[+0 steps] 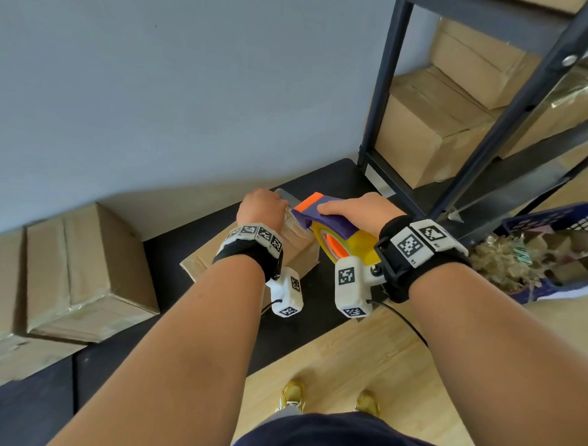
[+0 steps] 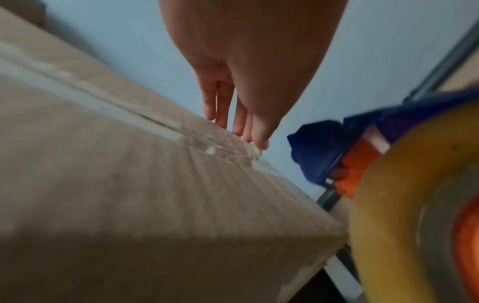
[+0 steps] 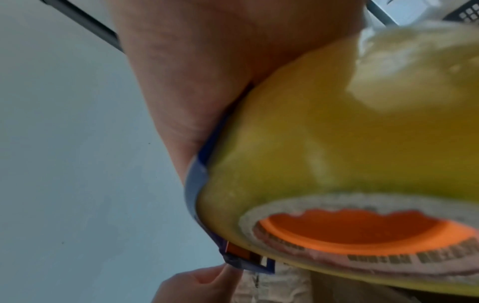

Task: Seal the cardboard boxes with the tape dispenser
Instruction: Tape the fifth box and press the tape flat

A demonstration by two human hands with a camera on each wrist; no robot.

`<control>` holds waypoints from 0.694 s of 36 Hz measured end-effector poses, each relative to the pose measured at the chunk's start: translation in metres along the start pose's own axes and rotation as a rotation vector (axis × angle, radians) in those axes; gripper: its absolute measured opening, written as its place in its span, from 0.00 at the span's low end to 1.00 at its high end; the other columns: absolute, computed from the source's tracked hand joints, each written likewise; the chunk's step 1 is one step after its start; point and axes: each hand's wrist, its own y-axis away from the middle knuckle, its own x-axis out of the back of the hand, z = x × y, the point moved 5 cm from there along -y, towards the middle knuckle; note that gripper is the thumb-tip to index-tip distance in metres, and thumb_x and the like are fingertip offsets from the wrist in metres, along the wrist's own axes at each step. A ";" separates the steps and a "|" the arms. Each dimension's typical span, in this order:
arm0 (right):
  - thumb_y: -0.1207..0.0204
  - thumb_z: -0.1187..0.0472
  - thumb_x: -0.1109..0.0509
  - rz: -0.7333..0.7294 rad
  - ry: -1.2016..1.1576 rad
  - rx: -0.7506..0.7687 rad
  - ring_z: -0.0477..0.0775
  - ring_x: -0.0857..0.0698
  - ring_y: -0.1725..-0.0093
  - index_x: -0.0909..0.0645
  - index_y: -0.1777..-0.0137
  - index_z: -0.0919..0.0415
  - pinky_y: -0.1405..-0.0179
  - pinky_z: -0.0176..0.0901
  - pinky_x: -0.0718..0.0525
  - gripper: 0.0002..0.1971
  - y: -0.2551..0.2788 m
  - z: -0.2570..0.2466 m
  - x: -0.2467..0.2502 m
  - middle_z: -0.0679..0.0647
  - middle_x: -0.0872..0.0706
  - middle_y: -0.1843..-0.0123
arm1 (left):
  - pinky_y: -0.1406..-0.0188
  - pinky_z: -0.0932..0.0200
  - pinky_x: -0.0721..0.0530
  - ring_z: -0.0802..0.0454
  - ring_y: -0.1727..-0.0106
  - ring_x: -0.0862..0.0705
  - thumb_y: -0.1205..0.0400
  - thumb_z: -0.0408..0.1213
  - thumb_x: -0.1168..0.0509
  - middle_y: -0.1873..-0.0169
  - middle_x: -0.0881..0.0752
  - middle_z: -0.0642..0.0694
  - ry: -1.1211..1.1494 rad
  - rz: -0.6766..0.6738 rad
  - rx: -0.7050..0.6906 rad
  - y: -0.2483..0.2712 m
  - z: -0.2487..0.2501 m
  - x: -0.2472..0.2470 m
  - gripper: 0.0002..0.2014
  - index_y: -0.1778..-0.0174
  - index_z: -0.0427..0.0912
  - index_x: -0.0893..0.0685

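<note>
A dark metal shelving rack (image 1: 482,136) loaded with boxes is standing at the right end of the black platform (image 1: 191,252), and sealed cartons (image 1: 84,275) are lying at its left end. The cardboard box (image 1: 295,253) is sitting near the platform's back edge, partly hidden by both wrists. The left hand (image 1: 261,206) is pressing straight fingers (image 2: 223,110) onto the box's taped far top edge, while the right hand (image 1: 363,210) is gripping the tape dispenser (image 1: 332,231) just beside it.

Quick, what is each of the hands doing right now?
Left hand: open, fingertips pressing the cardboard box at its far edge.
Right hand: gripping the tape dispenser.
</note>
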 end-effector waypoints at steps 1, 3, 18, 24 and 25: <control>0.26 0.40 0.27 -0.003 -0.018 0.006 0.49 0.19 0.57 0.24 0.50 0.57 0.54 0.42 0.23 0.21 0.001 0.000 0.001 0.53 0.18 0.53 | 0.47 0.52 0.18 0.43 0.37 0.19 0.16 0.35 0.39 0.37 0.19 0.44 -0.066 -0.025 -0.044 0.002 0.003 0.000 0.18 0.29 0.46 0.23; 0.26 0.40 0.26 0.002 -0.040 0.016 0.48 0.20 0.59 0.25 0.57 0.55 0.58 0.41 0.23 0.19 0.004 0.000 0.004 0.51 0.19 0.58 | 0.49 0.52 0.18 0.42 0.37 0.19 0.16 0.34 0.39 0.38 0.20 0.42 -0.217 -0.085 -0.076 0.002 0.006 -0.003 0.19 0.28 0.45 0.25; 0.30 0.37 0.25 -0.027 -0.059 -0.049 0.52 0.15 0.53 0.19 0.43 0.59 0.56 0.41 0.22 0.27 0.020 0.037 0.005 0.56 0.13 0.49 | 0.39 0.47 0.20 0.41 0.30 0.24 0.17 0.36 0.39 0.29 0.26 0.45 -0.634 -0.177 -0.218 0.000 0.012 -0.015 0.26 0.21 0.53 0.34; 0.28 0.38 0.26 -0.071 -0.062 -0.077 0.54 0.14 0.51 0.20 0.38 0.60 0.53 0.42 0.20 0.29 0.026 0.051 0.007 0.57 0.13 0.46 | 0.39 0.48 0.20 0.42 0.30 0.24 0.18 0.36 0.37 0.30 0.25 0.44 -0.653 -0.146 -0.237 0.000 0.015 -0.022 0.26 0.23 0.49 0.32; 0.28 0.38 0.26 -0.076 -0.060 -0.085 0.55 0.14 0.51 0.20 0.38 0.60 0.50 0.43 0.18 0.29 0.027 0.054 0.008 0.58 0.13 0.46 | 0.40 0.47 0.20 0.42 0.31 0.23 0.18 0.37 0.36 0.30 0.25 0.43 -0.646 -0.140 -0.235 -0.001 0.014 -0.024 0.26 0.23 0.49 0.31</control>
